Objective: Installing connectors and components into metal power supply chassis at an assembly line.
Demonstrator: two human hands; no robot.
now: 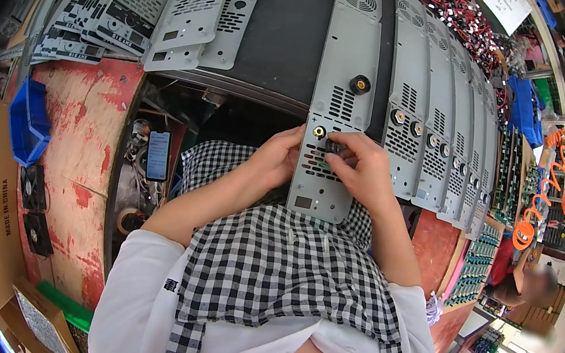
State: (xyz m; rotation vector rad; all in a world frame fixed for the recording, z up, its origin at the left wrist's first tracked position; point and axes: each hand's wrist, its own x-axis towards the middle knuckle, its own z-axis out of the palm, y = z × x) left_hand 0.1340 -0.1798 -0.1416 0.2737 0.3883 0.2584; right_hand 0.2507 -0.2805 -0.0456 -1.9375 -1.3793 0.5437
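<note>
A long grey metal panel (348, 44) with vent slots and a fan grille lies lengthwise before me, its near end overhanging the bench edge. My left hand (280, 157) grips its left edge, the fingertips partly hidden behind it. Above the panel's near part, my right hand (366, 166) pinches a small black round connector (332, 146), mostly covered by the fingers. Just left of those fingers, a brass-centred terminal (319, 132) sits in a hole of the panel. Farther up, a loose black connector with a brass centre (360, 84) rests on the panel.
Several similar panels (410, 97) with connectors fitted stand in a row at right. Bare panels (124, 5) are stacked at left on the black bench top (285, 30). A phone (158, 155) lies below, near a blue bin (28, 123). Bundled wires (464, 23) lie at far right.
</note>
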